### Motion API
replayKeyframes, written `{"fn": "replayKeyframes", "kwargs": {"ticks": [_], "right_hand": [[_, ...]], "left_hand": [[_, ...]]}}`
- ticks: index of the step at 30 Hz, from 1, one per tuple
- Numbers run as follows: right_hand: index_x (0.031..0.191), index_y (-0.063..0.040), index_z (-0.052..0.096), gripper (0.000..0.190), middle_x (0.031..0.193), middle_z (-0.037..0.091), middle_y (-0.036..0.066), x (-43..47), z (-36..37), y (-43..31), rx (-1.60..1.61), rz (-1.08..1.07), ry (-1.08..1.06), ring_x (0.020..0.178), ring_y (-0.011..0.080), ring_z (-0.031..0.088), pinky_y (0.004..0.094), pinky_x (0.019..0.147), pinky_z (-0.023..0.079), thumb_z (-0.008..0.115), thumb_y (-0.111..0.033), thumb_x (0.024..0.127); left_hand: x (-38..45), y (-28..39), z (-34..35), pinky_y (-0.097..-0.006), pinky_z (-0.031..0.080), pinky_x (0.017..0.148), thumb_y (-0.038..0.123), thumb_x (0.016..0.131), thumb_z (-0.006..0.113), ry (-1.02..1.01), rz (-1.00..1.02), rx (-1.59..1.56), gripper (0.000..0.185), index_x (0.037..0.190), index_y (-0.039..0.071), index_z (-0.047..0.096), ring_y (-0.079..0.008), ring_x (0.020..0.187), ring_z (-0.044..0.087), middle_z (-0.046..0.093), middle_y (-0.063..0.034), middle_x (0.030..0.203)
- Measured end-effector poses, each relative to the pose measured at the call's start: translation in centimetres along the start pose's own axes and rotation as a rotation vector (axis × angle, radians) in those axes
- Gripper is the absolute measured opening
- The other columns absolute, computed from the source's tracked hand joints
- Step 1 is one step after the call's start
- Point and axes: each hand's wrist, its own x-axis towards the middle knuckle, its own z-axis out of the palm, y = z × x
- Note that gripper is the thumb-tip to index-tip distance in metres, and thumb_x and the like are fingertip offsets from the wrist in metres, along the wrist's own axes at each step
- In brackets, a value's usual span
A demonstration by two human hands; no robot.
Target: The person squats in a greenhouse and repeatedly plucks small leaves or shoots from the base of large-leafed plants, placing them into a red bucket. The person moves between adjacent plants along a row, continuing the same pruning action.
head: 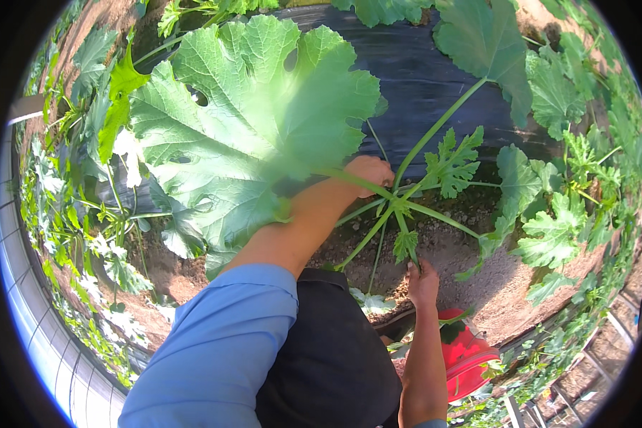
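Observation:
A squash plant (398, 206) with several long leaf stalks spreads out before me from a low centre. My left hand (370, 174) is curled beside its centre, against the upright stalk; the fingertips are hidden, so what they hold does not show. One very large lobed leaf (235, 128) covers part of my left forearm. Lower down, my right hand (422, 283) pinches the end of a leaf stalk (404, 222) that points towards me. A small jagged leaf (405, 245) lies just above those fingers.
Black plastic mulch film (401, 69) covers the bed behind the plant, with bare soil (460, 219) nearer me. A red bucket (465, 369) stands by my right forearm. More squash plants (553, 230) grow on both sides. Metal framing (599, 361) shows at lower right.

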Motion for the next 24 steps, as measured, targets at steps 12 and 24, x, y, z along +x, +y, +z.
{"fn": "replayKeyframes", "kwargs": {"ticks": [12, 24], "right_hand": [[0.108, -0.002, 0.073, 0.025, 0.079, 0.074, 0.015, 0.2, -0.6, -0.7, 0.069, 0.012, -0.012, 0.078, 0.0351, 0.074, 0.0446, 0.074, 0.055, 0.068, -0.025, 0.099], [0.111, 0.0, 0.073, 0.027, 0.083, 0.076, 0.016, 0.0, -0.2, -1.0, 0.116, 0.041, -0.029, 0.079, 0.034, 0.075, 0.0426, 0.074, 0.056, 0.069, -0.024, 0.099]], "left_hand": [[-4.3, 0.2, 2.2, -0.0453, 0.056, 0.086, 0.014, 0.091, 0.065, 0.393, -0.133, -0.123, 0.013, 0.098, 0.008, 0.073, -0.0348, 0.1, 0.066, 0.07, -0.0138, 0.101], [-5.2, 0.2, 5.5, -0.0282, 0.061, 0.07, 0.016, 0.097, 0.072, 0.044, -0.544, -1.37, 0.024, 0.114, -0.001, 0.073, -0.0162, 0.079, 0.071, 0.074, -0.0102, 0.099]]}}
